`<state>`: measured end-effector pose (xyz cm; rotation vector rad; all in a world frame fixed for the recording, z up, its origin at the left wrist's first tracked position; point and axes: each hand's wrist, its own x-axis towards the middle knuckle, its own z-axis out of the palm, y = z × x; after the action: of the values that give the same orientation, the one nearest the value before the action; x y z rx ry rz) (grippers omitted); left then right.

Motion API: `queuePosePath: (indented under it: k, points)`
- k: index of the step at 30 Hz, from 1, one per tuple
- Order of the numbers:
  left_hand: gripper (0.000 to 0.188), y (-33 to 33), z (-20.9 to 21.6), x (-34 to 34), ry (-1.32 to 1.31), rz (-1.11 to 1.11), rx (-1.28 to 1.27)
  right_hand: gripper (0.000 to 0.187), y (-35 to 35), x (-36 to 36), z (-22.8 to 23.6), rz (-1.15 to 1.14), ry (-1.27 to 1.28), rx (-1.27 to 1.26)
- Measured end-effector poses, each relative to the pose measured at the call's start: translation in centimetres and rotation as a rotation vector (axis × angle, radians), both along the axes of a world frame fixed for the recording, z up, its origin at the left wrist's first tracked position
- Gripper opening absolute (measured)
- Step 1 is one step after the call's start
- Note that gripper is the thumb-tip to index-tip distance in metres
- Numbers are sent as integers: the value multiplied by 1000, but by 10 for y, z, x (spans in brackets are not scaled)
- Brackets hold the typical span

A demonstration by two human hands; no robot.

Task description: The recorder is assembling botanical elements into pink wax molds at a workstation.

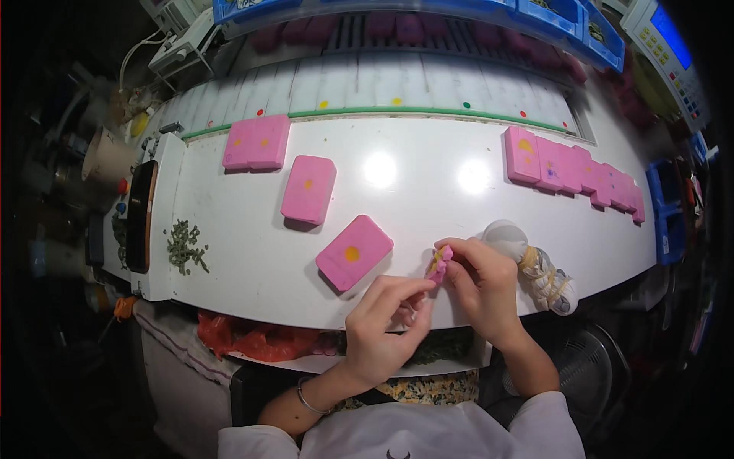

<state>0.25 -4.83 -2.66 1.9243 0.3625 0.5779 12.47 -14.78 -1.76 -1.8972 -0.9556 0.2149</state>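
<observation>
Over the front of the white table, both hands meet at a small, irregular pink piece (439, 265) with a yellow patch. My right hand (489, 287) pinches it between thumb and fingers. The fingertips of my left hand (382, 325) close on its lower end, partly hiding it. Just left of the hands lies a pink block (355, 252) with a yellow dot, set at a slant. Another pink block (309, 189) rests farther back. A white cloth bundle (547, 283), bound with rubber bands and with a rounded top, lies right of my right hand.
Pink blocks (257, 143) sit side by side at back left; a row of several pink blocks (573, 170) leans at right. Small green pieces (186, 246) are heaped at left, near a dark phone-like slab (142, 216). Blue bins (550, 19) line the back above a rack.
</observation>
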Motion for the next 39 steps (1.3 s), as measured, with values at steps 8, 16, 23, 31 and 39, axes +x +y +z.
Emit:
queuePosePath:
  k: [8, 16, 23, 31, 39]
  points:
    - [35, 1, -1, 11, 26, 92, -207, 19, 1, -3, 12, 145, -104, -121]
    - [22, 6, 1, 0, -55, 53, -59, 13, -1, 0, 6, 2, 611, -15]
    - [15, 1, -2, -8, -30, -102, -1, 15, 0, 2, -11, -23, 287, 10]
    - [35, 4, 8, 8, 44, 49, -132, 24, 0, -9, 3, 67, -57, -70]
    - [27, -1, 0, 2, -72, -78, -98, 12, 0, -3, -1, 29, 151, 10]
